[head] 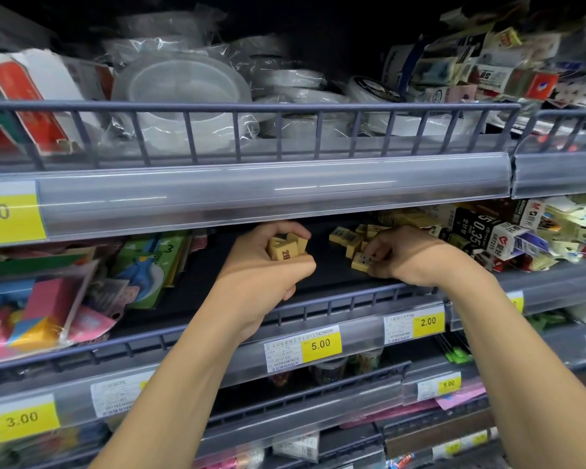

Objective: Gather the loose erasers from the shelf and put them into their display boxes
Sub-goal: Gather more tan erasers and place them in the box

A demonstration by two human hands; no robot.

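Small tan erasers marked 2B lie loose on the dark middle shelf (pixel 197 286). My left hand (pixel 264 265) grips a bunch of gathered erasers (pixel 286 248), holding them just above the shelf floor. To the right, my right hand (pixel 410 255) reaches in and pinches one eraser (pixel 362 262) at the edge of a loose pile of erasers (pixel 349 238). I cannot make out a display box for them; the back of the shelf is dark and hidden under the rail above.
A low wire fence (pixel 335 304) runs along the shelf front under both wrists. Colourful packets (pixel 58 299) crowd the left side, pencil-lead boxes (pixel 481 231) the right. The upper shelf holds wrapped tape rolls (pixel 183 93). Price tags sit on the rails below.
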